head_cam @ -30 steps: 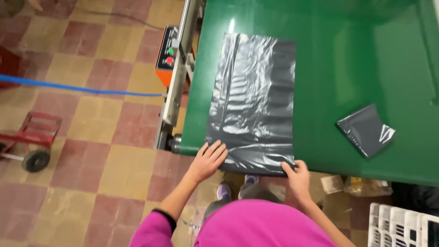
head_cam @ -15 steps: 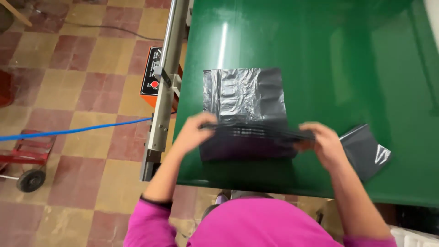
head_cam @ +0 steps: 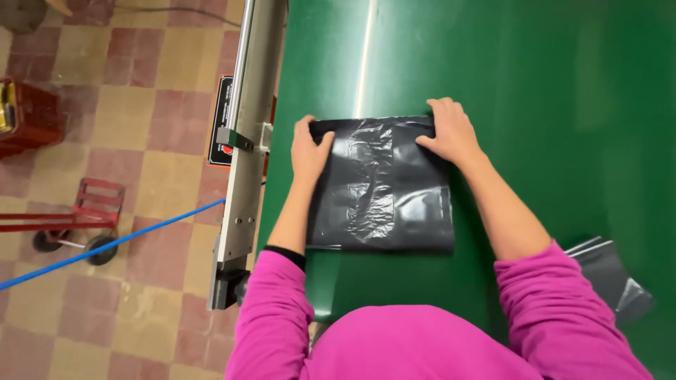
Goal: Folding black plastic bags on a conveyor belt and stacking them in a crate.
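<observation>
Left hand (head_cam: 308, 151) flat, right hand (head_cam: 448, 132) flat, fingers spread, pressing folded grey plastic bag (head_cam: 384, 190)

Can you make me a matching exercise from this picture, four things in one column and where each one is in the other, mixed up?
Things:
1. folded dark grey plastic bag
2. small grey folded packet
3. red hand truck
4. blue hose

Places:
A. running slantwise across the checked floor
B. on the green table top, under the left hand and right hand
C. standing on the floor tiles at the far left
D. on the table by the right sleeve, at the picture's right edge

Pairs: 1-B, 2-D, 3-C, 4-A
</observation>
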